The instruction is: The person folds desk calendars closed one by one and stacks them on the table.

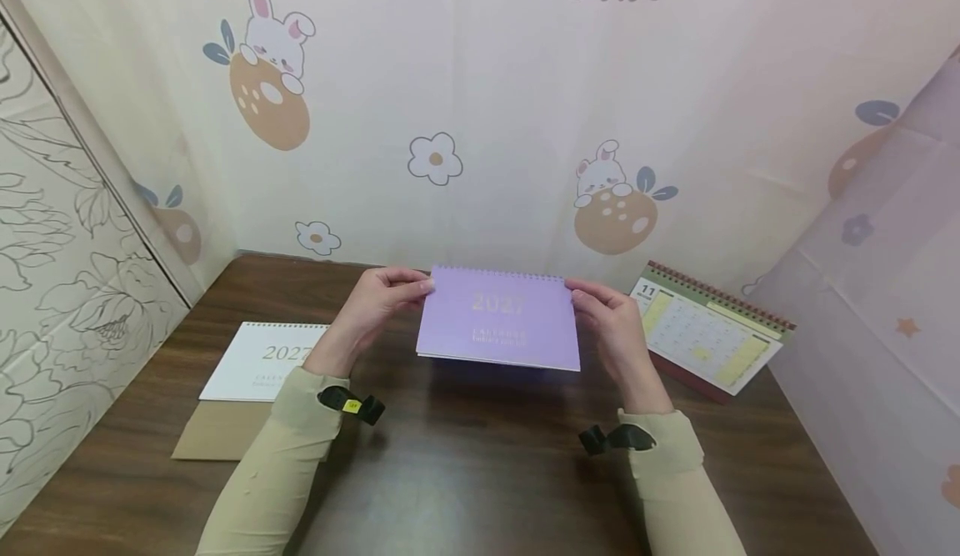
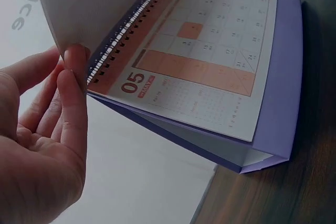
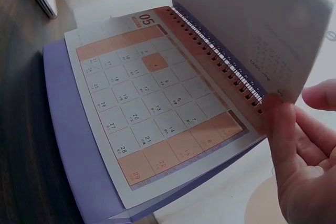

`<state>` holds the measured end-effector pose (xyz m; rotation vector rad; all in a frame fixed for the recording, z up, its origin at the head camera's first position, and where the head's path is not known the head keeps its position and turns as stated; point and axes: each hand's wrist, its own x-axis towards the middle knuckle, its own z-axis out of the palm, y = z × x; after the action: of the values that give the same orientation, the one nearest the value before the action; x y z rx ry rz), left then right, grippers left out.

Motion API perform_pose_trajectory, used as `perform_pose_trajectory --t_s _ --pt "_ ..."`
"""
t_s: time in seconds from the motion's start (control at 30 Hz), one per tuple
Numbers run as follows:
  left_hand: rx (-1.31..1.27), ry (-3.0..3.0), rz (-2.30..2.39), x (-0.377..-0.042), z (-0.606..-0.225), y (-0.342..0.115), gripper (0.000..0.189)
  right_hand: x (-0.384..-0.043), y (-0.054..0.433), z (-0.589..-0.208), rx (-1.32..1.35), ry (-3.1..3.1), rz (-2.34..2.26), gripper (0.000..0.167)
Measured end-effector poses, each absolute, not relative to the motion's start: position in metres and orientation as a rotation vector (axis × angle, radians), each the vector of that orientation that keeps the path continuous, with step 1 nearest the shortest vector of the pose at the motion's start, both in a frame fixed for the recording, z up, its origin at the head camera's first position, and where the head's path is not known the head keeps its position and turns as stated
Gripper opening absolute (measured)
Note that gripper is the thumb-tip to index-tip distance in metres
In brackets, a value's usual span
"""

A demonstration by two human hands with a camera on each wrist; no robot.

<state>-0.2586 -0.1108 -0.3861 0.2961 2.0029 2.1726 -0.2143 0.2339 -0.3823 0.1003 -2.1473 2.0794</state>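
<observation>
Near the far side of the table is a purple spiral-bound desk calendar [image 1: 498, 335], its 2027 cover facing up toward me. My left hand [image 1: 375, 306] pinches its upper left corner, beside the rings. At the opposite upper corner, my right hand [image 1: 611, 318] pinches with thumb and fingers. Both wrist views show a pale sheet [image 2: 105, 11] standing away from a May page [image 3: 136, 98] with orange bands. Fingertips grip that sheet by its corners near the ring binding [image 3: 220, 61]. Beyond the May page shows the purple base [image 2: 281, 77].
To the left lies a white 2027 calendar [image 1: 240, 368] on a brown board [image 1: 221, 431], partly behind my left forearm. A desk calendar [image 1: 705, 331] showing month 11 stands at the right, close to my right hand. Behind the table hangs a printed curtain [image 1: 510, 106].
</observation>
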Motion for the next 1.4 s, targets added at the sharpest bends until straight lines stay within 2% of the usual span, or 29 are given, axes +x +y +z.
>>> perform_pose_trajectory --t_s 0.2,0.57,1.03,1.4 --pt "0.240 2.111 2.088 -0.262 -0.390 -0.109 0.025 -0.218 0.234 -0.384 0.031 -2.300 1.907 0.040" --pt "0.217 2.237 1.933 -0.263 -0.401 -0.113 0.038 -0.220 0.230 -0.386 -0.022 -2.390 1.860 0.028" --pt "0.319 2.415 1.833 -0.262 -0.406 -0.107 0.028 -0.217 0.235 -0.392 -0.167 -2.511 1.702 0.045" --pt "0.360 2.600 1.734 -0.263 -0.404 -0.105 0.025 -0.218 0.235 -0.394 -0.130 -2.533 1.631 0.041"
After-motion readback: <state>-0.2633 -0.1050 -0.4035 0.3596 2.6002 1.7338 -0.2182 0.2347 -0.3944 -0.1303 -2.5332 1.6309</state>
